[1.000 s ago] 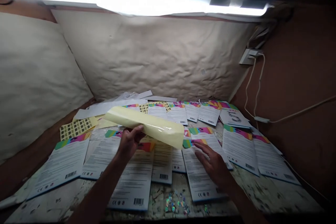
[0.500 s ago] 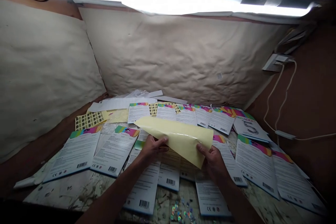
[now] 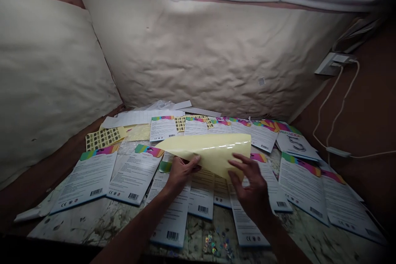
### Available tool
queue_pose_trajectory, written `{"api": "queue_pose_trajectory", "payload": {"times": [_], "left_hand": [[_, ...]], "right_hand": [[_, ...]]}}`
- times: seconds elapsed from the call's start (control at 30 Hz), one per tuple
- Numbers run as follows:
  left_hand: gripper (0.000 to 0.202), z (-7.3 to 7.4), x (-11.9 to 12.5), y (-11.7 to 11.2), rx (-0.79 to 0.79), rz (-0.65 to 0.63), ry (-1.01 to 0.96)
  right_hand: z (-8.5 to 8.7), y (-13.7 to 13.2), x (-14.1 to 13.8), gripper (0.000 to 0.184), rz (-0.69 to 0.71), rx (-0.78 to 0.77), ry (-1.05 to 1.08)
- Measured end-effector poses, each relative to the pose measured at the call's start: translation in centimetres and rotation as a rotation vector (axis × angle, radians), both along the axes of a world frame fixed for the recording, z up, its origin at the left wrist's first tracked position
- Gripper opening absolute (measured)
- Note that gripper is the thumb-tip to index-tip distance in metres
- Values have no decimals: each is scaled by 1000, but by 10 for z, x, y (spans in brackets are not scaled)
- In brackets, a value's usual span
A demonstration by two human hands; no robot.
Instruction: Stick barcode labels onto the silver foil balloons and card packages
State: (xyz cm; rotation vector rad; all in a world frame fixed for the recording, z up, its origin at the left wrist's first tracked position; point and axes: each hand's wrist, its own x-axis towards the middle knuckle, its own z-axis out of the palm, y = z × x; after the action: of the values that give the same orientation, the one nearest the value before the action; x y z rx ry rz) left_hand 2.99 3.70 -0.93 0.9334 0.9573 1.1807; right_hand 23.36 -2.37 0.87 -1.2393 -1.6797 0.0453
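A glossy pale-yellow sheet (image 3: 213, 148), which looks like sticker backing paper, is held up above the table, bent along its length. My left hand (image 3: 183, 172) pinches its lower left edge, thumb on top. At the sheet's right end, my right hand (image 3: 249, 179) has its fingers apart, close to the surface; whether a fingertip touches it I cannot tell. Beneath and around both hands lie flat white packages with printed text, barcodes and rainbow-coloured tops, among them one package (image 3: 170, 210) below my left wrist and another (image 3: 247, 222) under my right hand.
More packages (image 3: 85, 177) spread left and right. One at the right shows a large figure 5 (image 3: 296, 144). Sheets of small dark-printed stickers (image 3: 103, 138) lie at the back left. Small shiny round stickers (image 3: 213, 247) sit at the front. A white cable (image 3: 318, 119) hangs from a wall socket (image 3: 335, 64).
My right hand has let go of the sheet's right end and its fingers have spread. The sheet's lower right corner has lifted. My left hand keeps its pinch. The camera view has shifted slightly.
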Motion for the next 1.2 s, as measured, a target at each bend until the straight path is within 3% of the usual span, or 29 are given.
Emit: {"api": "queue_pose_trajectory", "payload": {"times": [0.1, 0.2, 0.5, 0.7, 0.83, 1.03, 1.2], "left_hand": [[40, 1, 2, -4, 13, -28, -4], [42, 1, 4, -7, 26, -36, -29], [45, 1, 3, -12, 66, -40, 0], [42, 3, 3, -13, 91, 22, 17], [43, 5, 2, -13, 139, -16, 5], [23, 1, 3, -14, 279, 23, 274], [22, 5, -1, -13, 299, 39, 299]], "right_hand": [[5, 4, -18, 27, 196, -57, -103], [3, 13, -30, 28, 246, -91, -116], [1, 19, -35, 24, 229, -104, -63], [5, 24, -40, 26, 245, -91, -96], [6, 28, -40, 25, 226, -76, -119], [2, 31, -39, 12, 149, -7, -162], [17, 40, -36, 14, 186, 36, -122]]}}
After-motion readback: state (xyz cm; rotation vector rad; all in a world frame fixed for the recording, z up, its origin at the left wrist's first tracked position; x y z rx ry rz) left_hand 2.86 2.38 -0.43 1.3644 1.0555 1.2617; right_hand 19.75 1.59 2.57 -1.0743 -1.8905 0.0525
